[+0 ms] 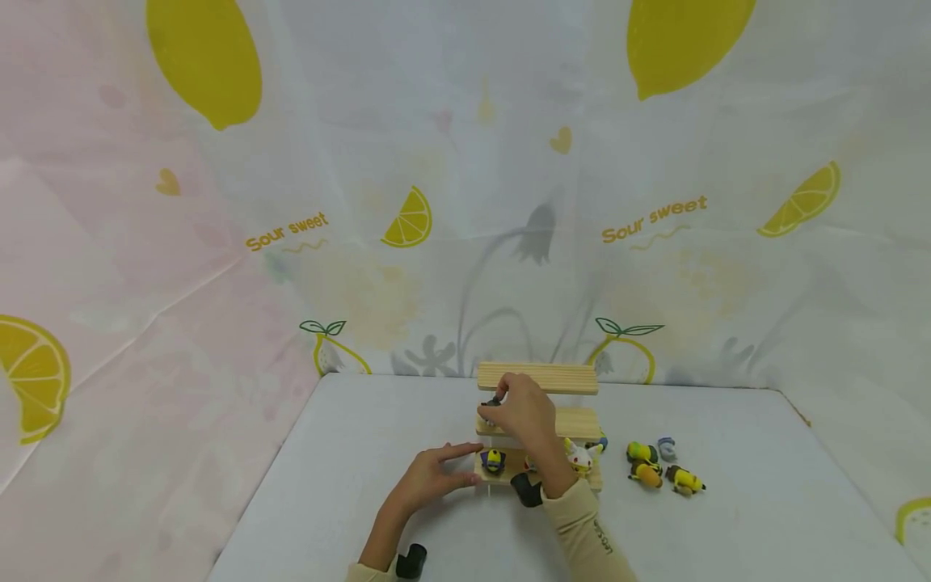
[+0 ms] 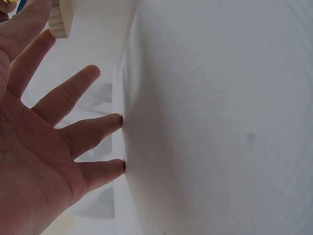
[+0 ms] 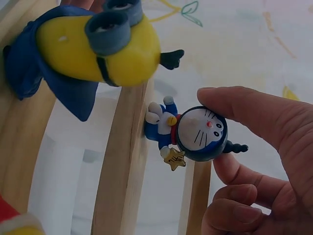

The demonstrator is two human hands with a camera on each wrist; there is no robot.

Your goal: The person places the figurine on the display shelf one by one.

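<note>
A three-tier wooden display rack (image 1: 538, 378) stands on the table. Over the left end of its middle tier, my right hand (image 1: 527, 412) pinches a small blue-and-white Doraemon figurine (image 3: 201, 133) by the head between thumb and index finger. The figurine's feet are right at the wooden tier. A yellow minion figure (image 1: 493, 461) with a blue cape stands at the left of the bottom tier. My left hand (image 1: 431, 478) has its fingers spread beside that end, with a fingertip at the wood and two others touching the table. A white long-eared figure (image 1: 581, 458) sits at the bottom tier's right.
Right of the rack lie several small figures, among them a yellow one (image 1: 685, 480), an orange-brown one (image 1: 646, 475) and a grey-blue one (image 1: 667, 449). Another red-and-yellow figure (image 3: 17, 220) is partly visible beside the minion. A lemon-print cloth (image 1: 509, 202) hangs behind the table.
</note>
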